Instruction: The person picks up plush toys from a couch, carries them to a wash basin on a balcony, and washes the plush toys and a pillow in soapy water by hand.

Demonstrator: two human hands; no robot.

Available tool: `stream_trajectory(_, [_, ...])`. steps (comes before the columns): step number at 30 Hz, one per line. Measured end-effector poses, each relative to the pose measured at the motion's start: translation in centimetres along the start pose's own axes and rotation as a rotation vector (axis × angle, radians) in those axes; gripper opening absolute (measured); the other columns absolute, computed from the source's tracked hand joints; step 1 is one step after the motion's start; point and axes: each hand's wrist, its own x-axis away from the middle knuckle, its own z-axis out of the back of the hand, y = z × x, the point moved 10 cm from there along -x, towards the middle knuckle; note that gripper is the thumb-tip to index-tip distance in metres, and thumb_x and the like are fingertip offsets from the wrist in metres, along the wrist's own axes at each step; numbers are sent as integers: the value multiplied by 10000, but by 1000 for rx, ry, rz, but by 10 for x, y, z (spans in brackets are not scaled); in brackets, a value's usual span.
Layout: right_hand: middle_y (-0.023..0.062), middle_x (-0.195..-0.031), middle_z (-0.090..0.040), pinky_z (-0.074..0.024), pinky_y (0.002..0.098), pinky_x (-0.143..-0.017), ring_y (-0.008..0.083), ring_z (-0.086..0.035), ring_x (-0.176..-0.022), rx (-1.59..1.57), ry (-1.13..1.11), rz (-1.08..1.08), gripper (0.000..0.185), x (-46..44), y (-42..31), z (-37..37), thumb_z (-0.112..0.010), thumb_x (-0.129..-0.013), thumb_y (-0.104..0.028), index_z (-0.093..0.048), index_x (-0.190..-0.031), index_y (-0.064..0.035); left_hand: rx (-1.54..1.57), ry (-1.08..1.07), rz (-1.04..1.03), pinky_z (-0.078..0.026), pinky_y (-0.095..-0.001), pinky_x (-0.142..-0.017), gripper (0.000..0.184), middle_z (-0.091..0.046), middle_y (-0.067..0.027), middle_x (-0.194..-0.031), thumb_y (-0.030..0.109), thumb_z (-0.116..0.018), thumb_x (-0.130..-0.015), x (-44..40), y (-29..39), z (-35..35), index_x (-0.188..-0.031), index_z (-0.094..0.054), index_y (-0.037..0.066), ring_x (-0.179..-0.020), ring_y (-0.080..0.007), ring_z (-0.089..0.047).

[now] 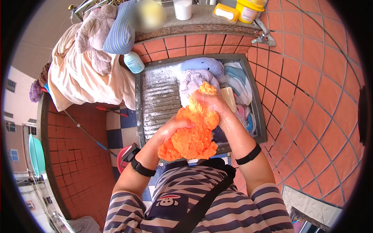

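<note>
An orange plush toy, wet and matted, is held up in front of my chest over the near part of a stone sink. My left hand grips its left side, thumb lying across the front. Higher up, my right hand is wrapped round its upper, yellowish part. Behind the toy, a pale lilac plush and a blue plush lie in the sink. Soapy foam covers the ribbed washboard to the left. The fingers behind the toy are hidden.
A blue-white bottle stands by the sink's back left corner. Cream cloth, a grey-pink plush and a striped pillow are piled at the left. The back ledge holds a white cup and a yellow tub; wet cloths lie in the sink.
</note>
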Motion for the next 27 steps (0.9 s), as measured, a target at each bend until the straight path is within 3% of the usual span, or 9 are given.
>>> stream_trajectory(2, [99, -915, -668, -542, 315, -733, 192, -667, -821, 28, -7, 1, 269, -17, 7, 6, -688, -829, -162, -630, -1029, 9, -515, 44, -276, -512, -344, -838, 490, -664, -116, -1046, 88, -727, -713, -14, 26, 0, -1165, -570, -17, -918, -204, -649])
stream_trajectory(5, [88, -868, -664, -535, 297, -671, 175, -660, -753, 32, 49, -17, 215, -25, 7, 10, -708, -783, -96, -644, -956, 13, -708, 212, -323, -503, -313, -827, 480, -677, -86, -1002, 27, -743, -640, -32, 33, 15, -1101, -615, -14, -904, -154, -636])
stream_trajectory(7, [81, -848, -655, -525, 293, -641, 170, -651, -719, 76, 176, -68, 206, -33, 15, 29, -711, -760, -72, -648, -936, 14, -820, 263, -439, -504, -341, -829, 406, -687, -112, -960, 148, -767, -655, -28, 42, 4, -1017, -652, 3, -894, -209, -658])
stream_trajectory(9, [78, -844, -653, -520, 292, -643, 169, -647, -718, 76, 168, -48, 197, -38, 17, 31, -711, -753, -68, -650, -923, 10, -1506, 575, -583, -510, -404, -810, 427, -682, -156, -931, 248, -772, -651, -13, 63, -14, -988, -646, 20, -882, -322, -658])
stream_trajectory(17, [56, -944, -651, -509, 297, -751, 150, -637, -833, 230, 180, 178, 330, -9, -24, 8, -732, -765, -92, -626, -1058, 18, -1682, 659, -880, -483, -442, -721, 364, -608, -133, -823, 250, -772, -614, 10, 73, -40, -876, -614, 51, -787, -350, -612])
stream_trajectory(20, [74, -1154, -591, -468, 313, -898, 151, -572, -1062, 305, -10, 34, 454, 1, -12, 3, -730, -811, -147, -553, -1202, 0, -1782, 702, -989, -451, -427, -711, 335, -576, -110, -819, 206, -765, -611, 19, 76, -52, -868, -600, 68, -807, -317, -592])
stream_trajectory(23, [78, -1200, -568, -459, 317, -935, 158, -558, -1097, 41, 26, -92, 502, 6, 13, 15, -723, -835, -190, -509, -1256, -17, -1937, 700, -972, -420, -408, -710, 413, -564, -96, -842, 177, -761, -599, 18, 76, -61, -958, -581, 79, -828, -289, -572])
stream_trajectory(25, [73, -1189, -576, -471, 333, -939, 171, -573, -1089, -14, 19, -84, 536, 7, 18, 16, -710, -855, -235, -473, -1289, -26, -1890, 752, -1036, -404, -401, -705, 615, -565, -91, -858, 175, -763, -579, 26, 80, -71, -1143, -535, 83, -822, -283, -569])
stream_trajectory(27, [90, -1232, -557, -470, 385, -951, 217, -566, -1130, -24, 48, -135, 555, 9, 24, 19, -693, -867, -239, -442, -1309, -16, -1931, 732, -968, -404, -403, -723, 1026, -562, -94, -884, 198, -778, -589, 27, 76, -75, -1474, -265, 113, -850, -273, -568])
